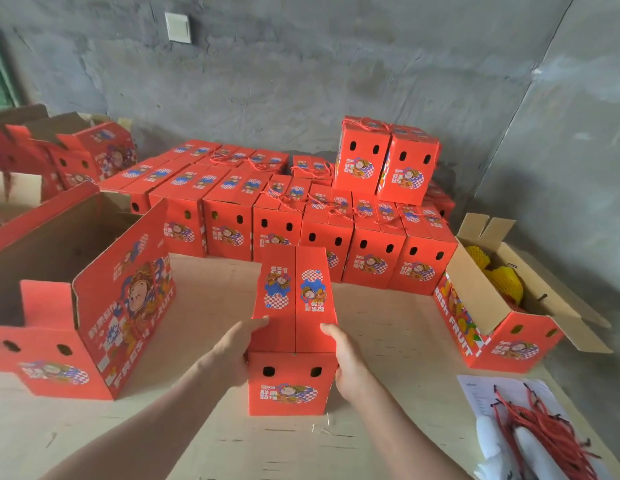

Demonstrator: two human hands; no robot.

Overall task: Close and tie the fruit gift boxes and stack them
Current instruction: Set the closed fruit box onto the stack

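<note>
The gift box [290,388] sits on the tabletop [204,306] right in front, between both hands. The left hand [237,344] grips its left side and the right hand [348,362] its right. Thumbs are up on the shut top flaps, and the other fingers wrap round the sides, mostly hidden. No cord on it yet.

It's corrugated card, so stiff at the corners, but I'd guess the panels dent if squeezed. If it's loaded with fruit it'll have some weight, so I'd take it low on the sides or under the base, not by the flaps.

Counts:
- One box in hand.
- Six closed boxes [372,261] across the front row of the pile. There are more rows behind that I can't count properly.
- Two upper boxes [384,161] on top as a second layer.
- One big open carton [128,299] on the left.
- One open box [509,344] on the right with yellow netted fruit [502,282] inside.
- The red cords [544,434] lie bundled bottom right, too tangled to count.
</note>
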